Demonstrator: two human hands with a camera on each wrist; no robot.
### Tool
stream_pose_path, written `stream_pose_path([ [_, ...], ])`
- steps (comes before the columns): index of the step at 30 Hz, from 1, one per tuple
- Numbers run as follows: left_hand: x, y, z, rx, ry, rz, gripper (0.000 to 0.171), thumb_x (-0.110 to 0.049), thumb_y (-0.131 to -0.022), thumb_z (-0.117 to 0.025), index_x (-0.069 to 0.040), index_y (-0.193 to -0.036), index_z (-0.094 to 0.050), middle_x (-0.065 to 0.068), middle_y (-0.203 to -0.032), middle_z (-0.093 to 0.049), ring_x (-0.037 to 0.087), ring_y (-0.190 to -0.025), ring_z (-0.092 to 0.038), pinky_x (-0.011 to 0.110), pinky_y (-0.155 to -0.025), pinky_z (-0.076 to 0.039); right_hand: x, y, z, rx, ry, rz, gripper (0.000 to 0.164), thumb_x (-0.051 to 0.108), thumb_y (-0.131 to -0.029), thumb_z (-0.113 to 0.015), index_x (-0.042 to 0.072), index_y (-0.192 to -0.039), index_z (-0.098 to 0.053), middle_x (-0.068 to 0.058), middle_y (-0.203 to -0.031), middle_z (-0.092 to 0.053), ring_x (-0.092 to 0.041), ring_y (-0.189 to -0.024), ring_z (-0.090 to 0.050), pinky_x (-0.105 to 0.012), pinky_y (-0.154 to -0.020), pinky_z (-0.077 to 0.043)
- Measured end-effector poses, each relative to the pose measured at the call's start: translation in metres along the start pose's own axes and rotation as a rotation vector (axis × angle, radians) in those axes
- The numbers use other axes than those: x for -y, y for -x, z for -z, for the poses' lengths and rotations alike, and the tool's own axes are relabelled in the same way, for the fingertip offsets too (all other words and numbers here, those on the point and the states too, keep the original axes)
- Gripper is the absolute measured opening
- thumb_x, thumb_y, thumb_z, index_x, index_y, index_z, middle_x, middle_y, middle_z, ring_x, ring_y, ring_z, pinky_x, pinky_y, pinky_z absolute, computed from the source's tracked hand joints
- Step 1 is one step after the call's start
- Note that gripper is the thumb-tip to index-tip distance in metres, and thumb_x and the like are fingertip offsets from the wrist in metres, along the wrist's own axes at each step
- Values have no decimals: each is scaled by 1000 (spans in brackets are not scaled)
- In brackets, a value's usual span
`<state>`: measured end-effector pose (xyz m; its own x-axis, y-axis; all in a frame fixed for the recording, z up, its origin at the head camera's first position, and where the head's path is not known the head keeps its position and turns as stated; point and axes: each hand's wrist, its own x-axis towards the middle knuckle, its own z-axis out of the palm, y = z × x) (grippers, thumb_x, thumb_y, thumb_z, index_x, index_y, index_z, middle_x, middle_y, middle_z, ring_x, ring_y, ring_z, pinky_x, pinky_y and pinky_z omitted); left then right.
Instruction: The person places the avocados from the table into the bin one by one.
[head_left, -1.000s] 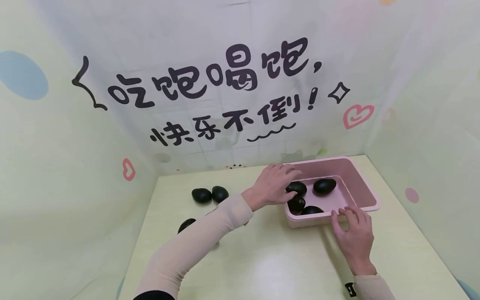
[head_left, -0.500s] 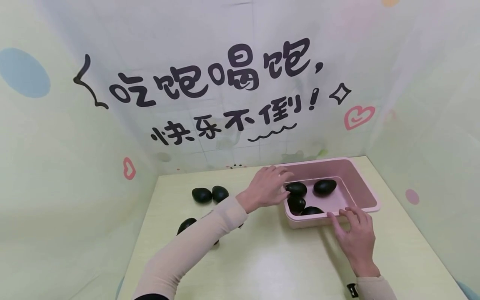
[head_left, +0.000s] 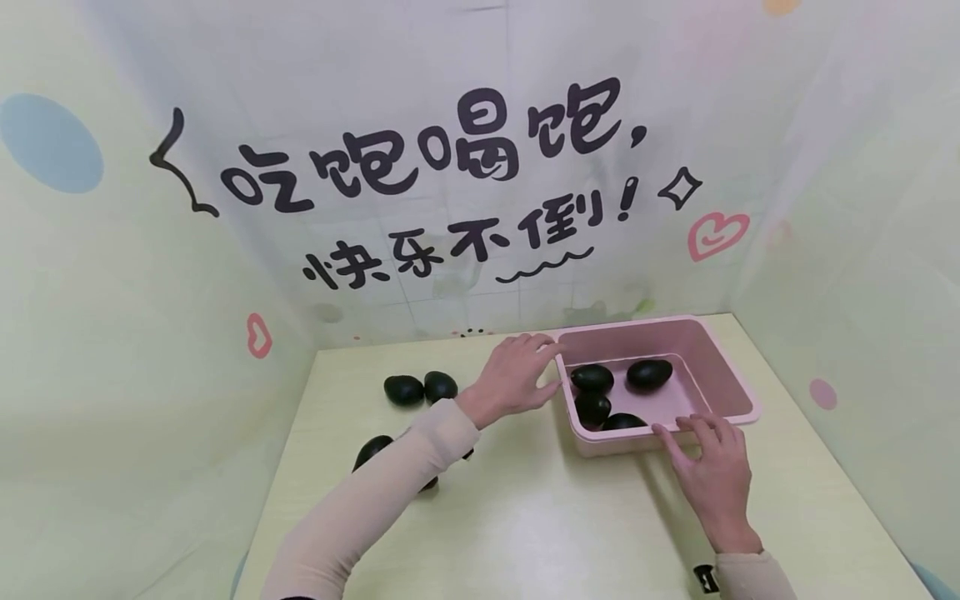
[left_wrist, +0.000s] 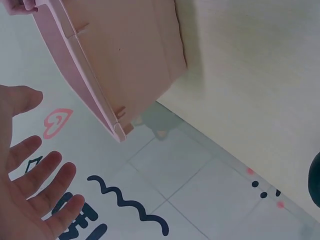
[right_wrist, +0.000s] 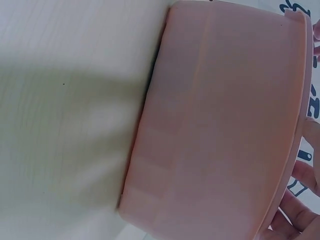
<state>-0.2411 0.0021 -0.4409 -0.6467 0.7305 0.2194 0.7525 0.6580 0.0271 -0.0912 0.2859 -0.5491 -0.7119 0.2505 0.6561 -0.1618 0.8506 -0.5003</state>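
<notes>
My left hand [head_left: 517, 375] is just left of a pink plastic bin [head_left: 742, 415], its fingers spread and holding nothing. In the left wrist view its open fingers [left_wrist: 37, 202] show apart from the bin's rim. With bent fingers and thumb, my right hand [head_left: 711, 475] holds the near rim; the right wrist view shows those fingertips along the rim's edge. Several dark green avocados lie in the bin, most of them at its left end, with one avocado [head_left: 649, 375] farther right. The near avocado [head_left: 625, 421] is partly hidden by the front wall.
Two avocados [head_left: 403, 391] sit side by side at the back left of the pale table [head_left: 540, 533]. Nearer, another avocado [head_left: 372, 451] is partly covered by the left sleeve, and dark pieces peek out beyond the sleeve. A printed cloth [head_left: 480, 275] stands behind the table.
My left hand has drawn back leftward, from over the avocados in the bin to outside its left rim. My right hand stays at the near rim, its thumb shifted slightly left.
</notes>
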Motion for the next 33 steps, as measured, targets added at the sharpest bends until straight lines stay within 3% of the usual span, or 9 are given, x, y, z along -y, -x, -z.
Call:
stream_pose_path([
  [5, 8, 8, -1, -10, 3, 40, 50, -40, -100, -70, -19, -145, -65, 5, -141, -68, 26, -124, -68, 45, -100, -59, 0, -1, 3, 13, -7, 4, 38, 23, -77, -91, -4, -98, -75, -28, -109, -69, -49, -100, -58, -63, -72, -51],
  [11, 18, 20, -9, -11, -5, 69, 48, -41, -100, -71, -18, -142, -66, 5, -139, -70, 26, -119, -70, 43, -96, -60, 1, -3, 4, 13, 0, 35, 37, 21, -72, -93, -3, -96, -76, -27, -105, -69, -50, -95, -58, -62, -72, -49],
  [21, 27, 42, -21, -4, 20, 109, 48, -38, -99, -73, -17, -141, -67, 6, -138, -70, 28, -120, -69, 48, -99, -59, 4, -2, 4, 31, 20, -1, 36, 20, -73, -93, -2, -96, -76, -26, -106, -69, -47, -96, -59, -63, -69, -50],
  [33, 35, 53, -26, -15, 45, 152, 47, -38, -98, -73, -16, -140, -68, 7, -136, -71, 29, -119, -70, 48, -98, -59, 3, -1, 3, 41, 20, -29, 36, 19, -74, -94, -1, -97, -76, -25, -110, -69, -47, -100, -59, -65, -68, -52],
])
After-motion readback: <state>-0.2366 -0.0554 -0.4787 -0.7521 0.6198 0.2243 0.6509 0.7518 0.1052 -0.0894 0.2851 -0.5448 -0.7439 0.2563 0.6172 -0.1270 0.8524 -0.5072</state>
